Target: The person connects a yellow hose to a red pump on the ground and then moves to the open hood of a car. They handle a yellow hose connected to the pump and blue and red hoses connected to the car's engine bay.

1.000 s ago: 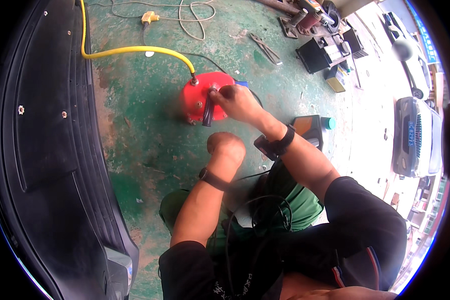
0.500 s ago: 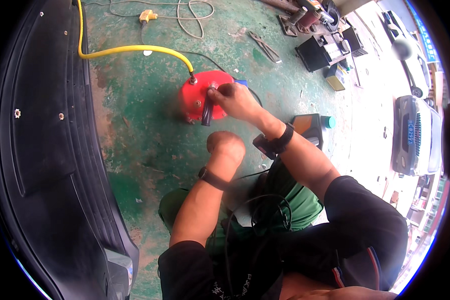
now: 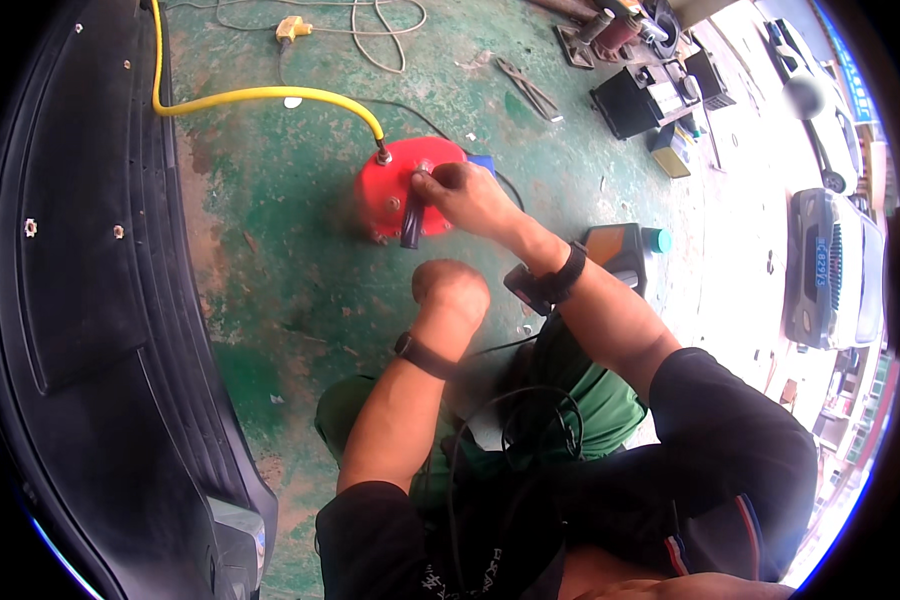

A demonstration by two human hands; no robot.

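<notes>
And a black short-sleeved shirt (image 3: 610, 500) is filling the five o'clock side, white printing (image 3: 435, 578) is showing at six, and red, white and blue stripes (image 3: 749, 535) are flashing between four and five! Green trousers (image 3: 595, 400) are spreading toward four, a thin black cable (image 3: 535, 388) is looping over them. A dark band (image 3: 432, 361) is circling the left wrist (image 3: 448, 325); at three, a black strap (image 3: 573, 276) is carrying a boxy device (image 3: 526, 289).

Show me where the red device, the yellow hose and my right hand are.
Red device (image 3: 380, 185): head view, on its top face.
Yellow hose (image 3: 260, 93): head view, on its middle stretch.
Right hand (image 3: 472, 204): head view, on the hand's middle.
</notes>
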